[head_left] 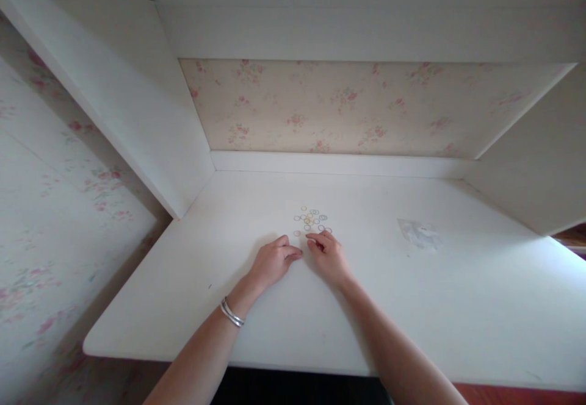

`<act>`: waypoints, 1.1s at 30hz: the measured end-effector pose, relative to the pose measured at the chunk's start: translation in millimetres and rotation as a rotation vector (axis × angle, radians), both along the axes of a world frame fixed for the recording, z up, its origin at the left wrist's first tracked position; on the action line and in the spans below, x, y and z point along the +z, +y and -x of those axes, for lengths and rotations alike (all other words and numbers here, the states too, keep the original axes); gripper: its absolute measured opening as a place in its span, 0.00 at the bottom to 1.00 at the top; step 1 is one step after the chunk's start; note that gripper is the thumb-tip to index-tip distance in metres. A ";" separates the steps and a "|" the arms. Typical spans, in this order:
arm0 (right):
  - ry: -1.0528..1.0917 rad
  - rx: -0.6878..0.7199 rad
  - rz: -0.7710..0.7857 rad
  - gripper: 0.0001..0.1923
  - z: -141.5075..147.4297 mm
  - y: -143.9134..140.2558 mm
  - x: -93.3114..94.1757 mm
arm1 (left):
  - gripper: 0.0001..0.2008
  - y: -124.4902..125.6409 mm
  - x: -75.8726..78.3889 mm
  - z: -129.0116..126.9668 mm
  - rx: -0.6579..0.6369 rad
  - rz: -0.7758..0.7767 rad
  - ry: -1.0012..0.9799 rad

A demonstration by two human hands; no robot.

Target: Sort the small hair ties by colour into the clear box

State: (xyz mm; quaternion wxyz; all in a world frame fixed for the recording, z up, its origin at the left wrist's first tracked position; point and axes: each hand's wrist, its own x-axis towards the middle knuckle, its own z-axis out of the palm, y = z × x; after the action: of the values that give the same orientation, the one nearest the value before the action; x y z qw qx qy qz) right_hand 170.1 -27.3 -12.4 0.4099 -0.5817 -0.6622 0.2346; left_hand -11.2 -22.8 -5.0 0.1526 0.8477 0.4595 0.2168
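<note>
Head view: a cluster of small coloured rings lies flat on the white tabletop, a little left of centre and well away from every edge. Both hands rest on the tabletop just near of the rings. The left hand lies palm down with fingers loosely curled, its fingertips pointing right toward the other hand; it holds nothing that can be seen. The right hand also lies palm down, its fingertips at the near edge of the rings, touching or nearly touching the nearest ones; whether a ring is pinched between the fingers cannot be told. The two hands sit just beside each other, a narrow gap between them. A bracelet circles the left wrist.

To the right of the rings, well apart, a small clear plastic bag lies flat; any print on it is too faint to read. No other writing shows.

A white side panel rises at the far left, another panel at the right, and floral wallpaper backs the far end. Nothing stands between hands and rings. Bare tabletop spreads on all sides, with most room to the right and near.
</note>
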 end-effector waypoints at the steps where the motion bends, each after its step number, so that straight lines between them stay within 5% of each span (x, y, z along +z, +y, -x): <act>1: -0.008 0.008 0.005 0.14 -0.2 -0.1 -0.3 | 0.11 -0.1 -0.1 0.0 -0.002 -0.003 0.009; 9: -0.058 0.026 0.007 0.14 -0.4 -0.8 -1.8 | 0.10 1.3 0.4 1.1 -0.002 0.001 -0.033; 18: -0.432 0.124 -0.026 0.20 2.4 4.5 1.3 | 0.09 12.7 3.7 2.6 0.097 0.109 -0.355; 23: -0.362 0.108 -0.019 0.11 -3.5 2.5 4.4 | 0.09 14.7 0.8 2.6 0.123 0.164 -0.341; 33: -0.283 0.154 -0.104 0.12 -3.3 -4.4 1.8 | 0.09 15.0 2.9 2.0 0.151 0.201 -0.358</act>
State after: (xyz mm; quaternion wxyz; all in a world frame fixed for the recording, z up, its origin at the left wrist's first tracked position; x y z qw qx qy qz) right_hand 173.4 -31.7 -10.6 0.3231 -0.5345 -0.7672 0.1463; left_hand -13.2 -7.8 -2.1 0.2988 0.7395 0.5064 0.3277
